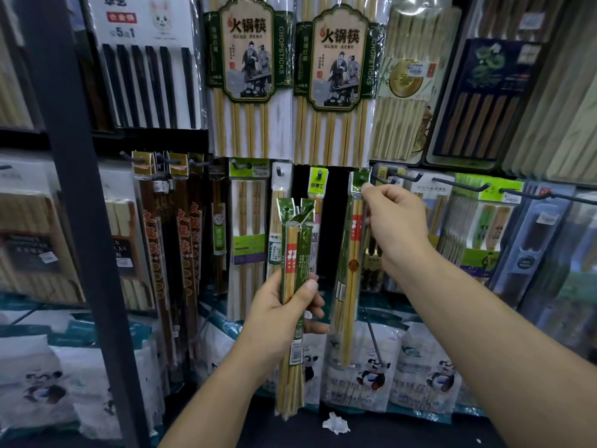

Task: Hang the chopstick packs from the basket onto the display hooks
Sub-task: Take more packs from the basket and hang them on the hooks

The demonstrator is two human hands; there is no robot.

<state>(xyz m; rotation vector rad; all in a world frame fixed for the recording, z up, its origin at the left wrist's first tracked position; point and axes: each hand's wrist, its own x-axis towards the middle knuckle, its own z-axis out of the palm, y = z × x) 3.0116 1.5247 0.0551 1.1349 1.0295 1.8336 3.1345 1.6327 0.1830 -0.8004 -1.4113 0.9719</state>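
My left hand (284, 313) grips a bundle of green-topped bamboo chopstick packs (294, 286), held upright in front of the display. Another pack of the same kind (349, 270) hangs down at the centre right, and my right hand (392, 227) pinches its green header (360, 182) up at a dark display hook (381, 179). Whether the header's hole is over the hook tip I cannot tell. The basket is not in view.
Hanging chopstick packs fill the wall: big hot-pot packs (248, 76) above, brown packs (181, 240) left, green-labelled packs (481, 240) right. Bare hooks (458, 184) jut out at right. A dark post (80, 221) stands left. Panda-printed bags (371, 367) line the bottom; crumpled paper (336, 423) lies below.
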